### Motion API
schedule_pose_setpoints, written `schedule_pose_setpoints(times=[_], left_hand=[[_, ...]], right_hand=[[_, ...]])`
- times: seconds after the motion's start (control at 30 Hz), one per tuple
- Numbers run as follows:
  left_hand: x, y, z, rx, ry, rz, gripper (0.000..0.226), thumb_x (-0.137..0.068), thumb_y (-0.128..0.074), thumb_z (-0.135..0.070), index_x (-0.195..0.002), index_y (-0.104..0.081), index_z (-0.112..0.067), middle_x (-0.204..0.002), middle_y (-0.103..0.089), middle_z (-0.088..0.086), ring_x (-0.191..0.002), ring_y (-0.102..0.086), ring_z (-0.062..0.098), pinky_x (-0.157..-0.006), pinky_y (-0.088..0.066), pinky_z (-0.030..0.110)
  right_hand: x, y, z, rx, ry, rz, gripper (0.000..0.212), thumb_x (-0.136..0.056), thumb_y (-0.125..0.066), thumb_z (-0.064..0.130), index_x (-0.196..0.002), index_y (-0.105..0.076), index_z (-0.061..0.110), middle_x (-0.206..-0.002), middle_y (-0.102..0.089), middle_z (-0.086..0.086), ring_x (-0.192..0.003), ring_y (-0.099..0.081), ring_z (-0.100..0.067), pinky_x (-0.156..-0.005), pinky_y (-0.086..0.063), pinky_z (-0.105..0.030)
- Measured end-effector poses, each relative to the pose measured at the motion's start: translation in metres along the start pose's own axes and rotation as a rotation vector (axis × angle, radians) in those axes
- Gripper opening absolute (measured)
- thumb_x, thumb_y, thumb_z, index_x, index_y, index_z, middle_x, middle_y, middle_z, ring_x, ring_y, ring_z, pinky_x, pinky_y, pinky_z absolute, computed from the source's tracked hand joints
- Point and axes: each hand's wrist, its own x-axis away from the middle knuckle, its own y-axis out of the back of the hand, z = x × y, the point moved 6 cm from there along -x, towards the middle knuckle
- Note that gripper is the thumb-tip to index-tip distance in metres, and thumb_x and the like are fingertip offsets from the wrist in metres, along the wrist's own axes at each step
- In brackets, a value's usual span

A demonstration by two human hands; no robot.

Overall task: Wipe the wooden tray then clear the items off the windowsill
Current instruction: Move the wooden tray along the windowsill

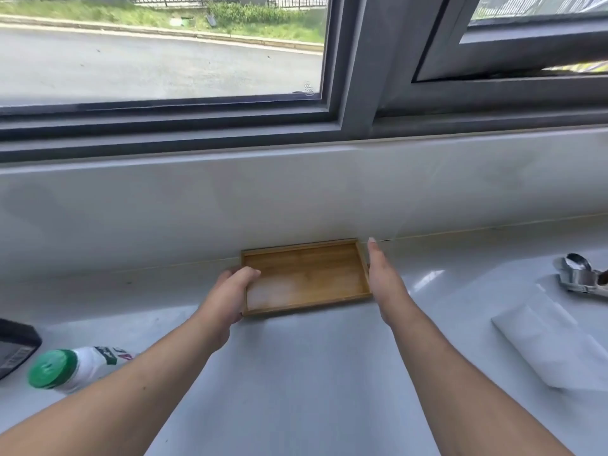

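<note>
A shallow, empty wooden tray [306,274] lies flat on the pale counter, its far edge against the tiled wall below the windowsill [296,153]. My left hand [230,291] grips the tray's left rim, fingers curled over the edge. My right hand [383,278] is stretched flat with its fingers straight along the tray's right side, touching or nearly touching the rim; it holds nothing. No items show on the visible stretch of windowsill.
A white bottle with a green cap [70,366] lies at the front left beside a dark object [14,347]. A folded white cloth or paper [552,347] lies at the right, with a chrome faucet [579,274] behind it.
</note>
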Motion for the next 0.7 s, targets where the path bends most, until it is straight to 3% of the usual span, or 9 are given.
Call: schedule_pose_setpoints(times=[0.07, 0.13, 0.23, 0.37, 0.47, 0.57, 0.63, 0.7], left_hand=[[0.004, 0.002, -0.006, -0.071, -0.089, -0.034, 0.084, -0.07, -0.066, -0.055, -0.148, -0.046, -0.032, -0.145, -0.053, -0.006, -0.13, -0.05, 0.022, -0.106, -0.04, 0.041], [0.021, 0.006, -0.009, -0.261, -0.182, -0.055, 0.078, -0.078, -0.069, -0.053, -0.15, -0.045, -0.035, -0.14, -0.055, -0.005, -0.131, -0.054, 0.023, -0.099, -0.04, 0.035], [0.064, 0.013, 0.007, -0.463, -0.279, 0.021, 0.038, -0.086, -0.068, -0.049, -0.123, -0.061, -0.041, -0.127, -0.066, -0.018, -0.115, -0.064, 0.006, -0.086, -0.048, 0.027], [0.127, 0.059, 0.053, -0.474, -0.293, 0.07, 0.038, -0.071, -0.06, -0.066, -0.103, -0.065, -0.047, -0.109, -0.07, -0.028, -0.102, -0.064, -0.007, -0.086, -0.058, 0.028], [0.163, 0.12, 0.09, -0.465, -0.263, 0.034, 0.037, -0.072, -0.063, -0.066, -0.102, -0.066, -0.046, -0.106, -0.072, -0.025, -0.1, -0.065, -0.005, -0.092, -0.058, 0.032], [0.194, 0.196, 0.121, -0.467, -0.246, -0.064, 0.047, -0.067, -0.061, -0.074, -0.106, -0.063, -0.047, -0.113, -0.068, -0.028, -0.106, -0.063, -0.004, -0.09, -0.057, 0.03], [0.215, 0.253, 0.133, -0.463, -0.27, -0.161, 0.055, -0.067, -0.062, -0.077, -0.114, -0.061, -0.049, -0.118, -0.062, -0.032, -0.11, -0.059, -0.005, -0.082, -0.056, 0.025], [0.235, 0.312, 0.142, -0.444, -0.308, -0.256, 0.066, -0.07, -0.067, -0.076, -0.129, -0.057, -0.047, -0.128, -0.055, -0.028, -0.119, -0.055, 0.0, -0.086, -0.054, 0.027]], right_hand=[[0.011, 0.002, 0.003, 0.055, 0.134, -0.097, 0.083, -0.089, -0.038, 0.081, -0.158, -0.033, 0.036, -0.164, -0.04, -0.001, -0.148, -0.039, -0.03, -0.114, -0.033, -0.047], [0.038, 0.001, -0.004, 0.091, 0.259, -0.188, 0.071, -0.098, -0.046, 0.066, -0.157, -0.038, 0.028, -0.16, -0.046, -0.003, -0.144, -0.045, -0.027, -0.112, -0.036, -0.041], [0.107, -0.015, -0.041, 0.135, 0.333, -0.184, 0.047, -0.1, -0.056, 0.05, -0.141, -0.056, 0.026, -0.14, -0.063, 0.004, -0.13, -0.056, -0.018, -0.102, -0.045, -0.035], [0.191, -0.052, -0.108, 0.281, 0.316, -0.047, 0.021, -0.096, -0.064, 0.042, -0.116, -0.068, 0.035, -0.12, -0.067, 0.019, -0.12, -0.06, -0.01, -0.09, -0.045, -0.029], [0.238, -0.084, -0.125, 0.415, 0.339, 0.051, 0.02, -0.094, -0.067, 0.045, -0.113, -0.066, 0.039, -0.118, -0.065, 0.021, -0.124, -0.056, -0.011, -0.095, -0.044, -0.031], [0.283, -0.124, -0.111, 0.522, 0.433, 0.095, 0.033, -0.092, -0.067, 0.049, -0.123, -0.065, 0.036, -0.12, -0.062, 0.019, -0.128, -0.053, -0.012, -0.1, -0.043, -0.032], [0.317, -0.159, -0.094, 0.575, 0.511, 0.119, 0.042, -0.091, -0.066, 0.051, -0.129, -0.063, 0.035, -0.126, -0.06, 0.018, -0.132, -0.05, -0.012, -0.103, -0.042, -0.031], [0.355, -0.203, -0.077, 0.618, 0.594, 0.144, 0.051, -0.089, -0.067, 0.054, -0.136, -0.06, 0.035, -0.13, -0.056, 0.02, -0.134, -0.046, -0.011, -0.105, -0.041, -0.029]])
